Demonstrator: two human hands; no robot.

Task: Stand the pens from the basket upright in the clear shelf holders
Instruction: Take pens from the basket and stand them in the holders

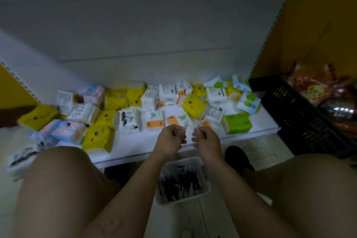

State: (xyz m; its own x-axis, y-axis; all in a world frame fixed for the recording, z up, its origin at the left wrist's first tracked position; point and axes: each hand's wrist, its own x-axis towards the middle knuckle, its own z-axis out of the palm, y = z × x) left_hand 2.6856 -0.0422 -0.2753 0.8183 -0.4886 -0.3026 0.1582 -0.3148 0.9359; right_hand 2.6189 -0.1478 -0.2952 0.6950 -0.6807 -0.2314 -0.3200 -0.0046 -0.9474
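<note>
Basket [180, 161] of dark pens [179, 181] sits on the floor between the knees, before the white shelf [135, 152]. Above it, left hand [171, 138] and right hand [206, 140], fingers curled, each pinch a small pale piece [184, 127], too blurred to identify, beside tissue packs [195, 105].

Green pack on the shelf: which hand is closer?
Right. The right hand is just left of the green pack; the left hand is farther left, beyond the right one. Each pinches a small pale piece.
</note>
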